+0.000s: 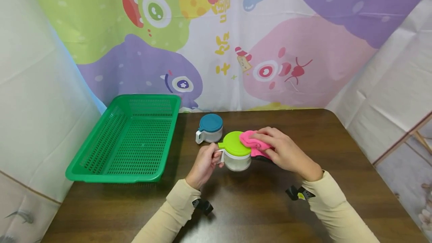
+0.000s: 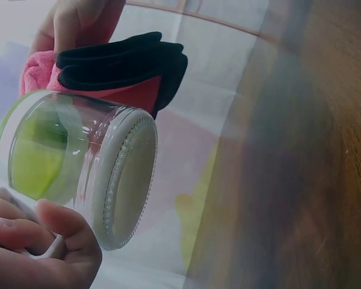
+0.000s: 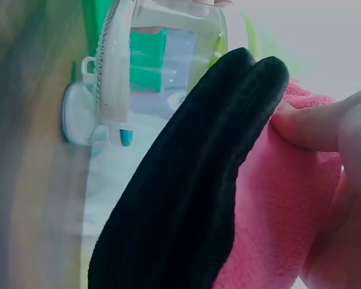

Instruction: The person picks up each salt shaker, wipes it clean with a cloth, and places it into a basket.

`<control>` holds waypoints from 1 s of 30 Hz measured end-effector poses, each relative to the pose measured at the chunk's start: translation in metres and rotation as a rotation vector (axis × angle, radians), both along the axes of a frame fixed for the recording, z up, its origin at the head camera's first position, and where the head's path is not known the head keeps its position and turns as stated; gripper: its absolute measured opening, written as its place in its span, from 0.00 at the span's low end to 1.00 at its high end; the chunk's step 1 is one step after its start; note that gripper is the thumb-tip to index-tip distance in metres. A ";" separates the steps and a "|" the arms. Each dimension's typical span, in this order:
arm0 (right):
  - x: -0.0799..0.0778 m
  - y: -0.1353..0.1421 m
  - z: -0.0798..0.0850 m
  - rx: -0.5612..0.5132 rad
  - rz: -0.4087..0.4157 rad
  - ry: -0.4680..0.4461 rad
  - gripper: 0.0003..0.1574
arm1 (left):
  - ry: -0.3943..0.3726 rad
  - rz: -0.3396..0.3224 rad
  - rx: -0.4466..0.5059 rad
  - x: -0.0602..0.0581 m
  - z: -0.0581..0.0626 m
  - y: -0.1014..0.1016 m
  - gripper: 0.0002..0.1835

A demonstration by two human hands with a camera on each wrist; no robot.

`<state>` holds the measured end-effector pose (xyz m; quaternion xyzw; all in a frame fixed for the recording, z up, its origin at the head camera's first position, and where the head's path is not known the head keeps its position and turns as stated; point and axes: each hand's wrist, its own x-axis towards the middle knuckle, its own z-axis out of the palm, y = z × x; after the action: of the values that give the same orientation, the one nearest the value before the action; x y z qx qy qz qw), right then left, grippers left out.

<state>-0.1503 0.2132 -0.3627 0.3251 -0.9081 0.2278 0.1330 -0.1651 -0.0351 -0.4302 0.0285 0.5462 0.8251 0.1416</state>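
Observation:
My left hand (image 1: pixel 204 162) grips the white handle of a clear glass jar (image 1: pixel 237 163) with a bright green lid (image 1: pixel 235 143). The jar is lifted off the table, and its ribbed glass base (image 2: pixel 130 180) faces the left wrist camera. In my right hand (image 1: pixel 283 149) is a folded pink cloth (image 1: pixel 254 140), pressed against the right side of the lid. Black folds of cloth (image 3: pixel 186 180) hang below the pink part, beside the glass. Behind the jar, a second one with a blue lid (image 1: pixel 210 122) stands on the table, its white handle turned left.
A green plastic basket (image 1: pixel 172 138) with slotted walls stands at the left of the brown wooden table (image 1: pixel 236 213). A curtain (image 1: pixel 222 96) with cartoon figures hangs along the table's back edge. Pale cloth walls (image 1: pixel 381 85) flank both sides.

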 end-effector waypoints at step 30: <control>-0.002 -0.016 0.020 0.182 0.238 0.260 0.27 | -0.024 0.016 -0.015 0.001 -0.002 0.007 0.16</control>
<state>-0.1526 0.1971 -0.3426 0.4675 -0.8554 0.1148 0.1913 -0.1644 -0.0281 -0.4320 0.0130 0.5507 0.8224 0.1420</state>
